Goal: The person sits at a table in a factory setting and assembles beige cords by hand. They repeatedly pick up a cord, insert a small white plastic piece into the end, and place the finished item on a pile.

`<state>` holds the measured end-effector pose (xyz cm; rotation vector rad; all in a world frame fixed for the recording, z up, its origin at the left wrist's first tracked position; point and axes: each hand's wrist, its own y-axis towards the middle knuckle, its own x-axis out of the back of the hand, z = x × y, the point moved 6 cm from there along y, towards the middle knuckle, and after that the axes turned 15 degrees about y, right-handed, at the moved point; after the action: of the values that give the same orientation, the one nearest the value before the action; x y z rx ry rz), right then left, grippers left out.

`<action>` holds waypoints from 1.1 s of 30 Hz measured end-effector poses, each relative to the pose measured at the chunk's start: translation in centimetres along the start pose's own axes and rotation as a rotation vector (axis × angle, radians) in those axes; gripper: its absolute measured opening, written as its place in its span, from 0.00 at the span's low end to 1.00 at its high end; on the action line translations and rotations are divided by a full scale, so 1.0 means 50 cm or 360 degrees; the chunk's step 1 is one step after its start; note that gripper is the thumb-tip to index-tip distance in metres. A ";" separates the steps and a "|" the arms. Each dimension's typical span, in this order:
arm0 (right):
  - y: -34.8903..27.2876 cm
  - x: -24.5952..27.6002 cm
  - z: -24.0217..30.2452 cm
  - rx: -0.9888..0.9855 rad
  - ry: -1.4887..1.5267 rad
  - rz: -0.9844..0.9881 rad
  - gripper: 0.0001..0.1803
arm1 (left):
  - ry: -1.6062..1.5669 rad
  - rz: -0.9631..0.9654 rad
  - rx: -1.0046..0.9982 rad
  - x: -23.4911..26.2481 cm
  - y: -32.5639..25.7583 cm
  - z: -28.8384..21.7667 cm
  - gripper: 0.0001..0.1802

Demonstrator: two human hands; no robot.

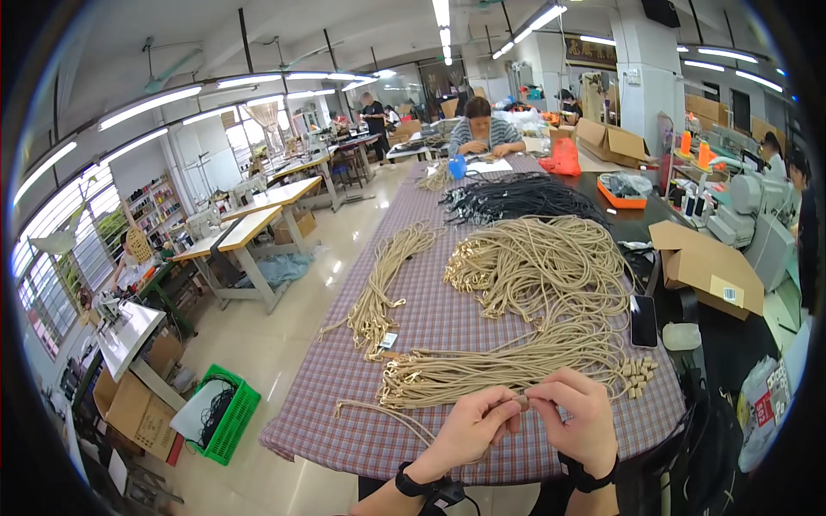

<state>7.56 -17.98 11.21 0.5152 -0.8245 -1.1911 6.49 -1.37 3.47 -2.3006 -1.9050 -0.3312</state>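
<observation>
Near the table's front edge, my left hand point(478, 421) and my right hand point(578, 419) meet with fingers pinched together. Between their fingertips is a small tan piece point(522, 402), too small to make out fully. A beige cord point(387, 408) with a metal clip at its far end runs across the cloth toward my left hand. Just beyond my hands lies a bundle of beige cords point(482, 368) with gold-coloured clips at its left end. Small tan cylinders point(635, 378) are heaped to the right of it.
The table has a checked cloth point(318, 421). Farther off are a larger cord heap point(551, 258), a left bundle point(391, 279) and black cords point(520, 199). A phone point(643, 321) and an open carton point(710, 267) stand right. A person point(486, 138) works at the far end.
</observation>
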 end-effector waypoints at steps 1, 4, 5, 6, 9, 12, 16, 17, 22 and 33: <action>-0.002 -0.003 0.002 0.0001 0.0006 0.0002 0.09 | -0.0011 -0.0036 -0.0019 0.003 -0.003 -0.001 0.11; -0.003 -0.005 0.008 0.0067 -0.0005 -0.0024 0.10 | -0.0046 -0.0098 -0.0071 0.010 -0.010 -0.015 0.11; -0.004 -0.002 0.007 0.0068 -0.0012 -0.0044 0.10 | -0.0063 -0.0088 -0.0083 0.012 -0.012 -0.022 0.11; -0.004 0.002 0.006 0.0069 -0.0018 -0.0064 0.10 | -0.0079 -0.0078 -0.0096 0.013 -0.014 -0.027 0.12; -0.004 0.004 0.009 0.0063 -0.0012 -0.0097 0.10 | -0.0009 -0.0115 -0.0171 0.018 -0.007 -0.003 0.12; -0.006 0.005 0.006 0.0039 -0.0030 -0.0095 0.10 | -0.0123 -0.0141 -0.0210 0.013 -0.006 0.002 0.11; -0.007 0.006 0.007 0.0015 -0.0066 -0.0060 0.10 | -0.0067 -0.0186 -0.0135 0.020 -0.012 -0.010 0.10; -0.006 0.006 0.009 0.0031 -0.0052 -0.0050 0.10 | -0.0057 -0.0191 -0.0148 0.023 -0.011 -0.004 0.10; -0.008 0.004 0.004 0.0076 -0.0002 -0.0020 0.11 | 0.0088 -0.0222 -0.0227 0.020 -0.017 -0.007 0.08; -0.011 0.009 0.008 0.0083 0.0182 0.0141 0.18 | -0.0269 0.0016 -0.0201 0.014 -0.022 -0.013 0.09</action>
<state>7.00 -18.53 11.18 0.5784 -0.7740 -1.0518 5.49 -0.64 4.26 -2.4914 -2.0026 -0.2711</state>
